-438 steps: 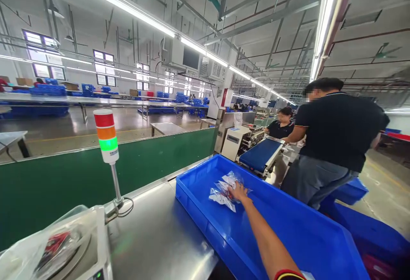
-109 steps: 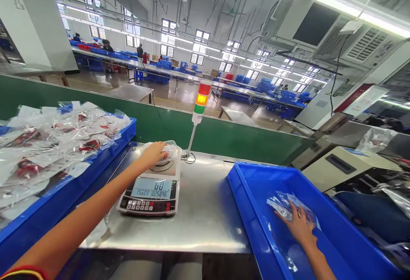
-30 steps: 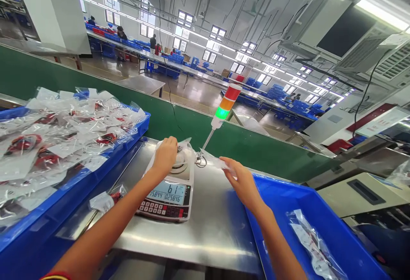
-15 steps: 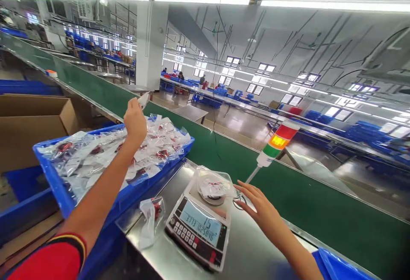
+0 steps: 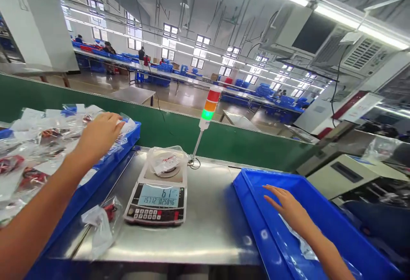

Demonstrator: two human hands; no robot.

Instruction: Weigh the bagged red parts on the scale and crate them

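My left hand (image 5: 101, 134) is over the right end of a blue bin (image 5: 110, 162) heaped with clear bags holding red parts and white paper. Its fingers are bent closed, a small plastic bag (image 5: 128, 125) showing at the fingertips. My right hand (image 5: 286, 207), open and with fingers spread, hangs over a second blue bin (image 5: 253, 211). Partly behind that forearm, a bag with white paper (image 5: 304, 246) lies in the bin. Between the bins, a digital scale (image 5: 156, 203) reads 61 and carries a bagged red part (image 5: 166, 163) in its clear round dish.
Left of the scale, a loose bag with a red part (image 5: 102, 224) rests on the metal table (image 5: 205, 237). Behind the scale rises a signal light (image 5: 209, 107), lit green. A green barrier (image 5: 179, 132) runs along the back. At right stands a beige machine (image 5: 349, 173).
The view has swung right. My right hand has moved from beside the scale to over the right bin. My left hand has lowered. The reading went from 15 to 61, the light from orange to green.
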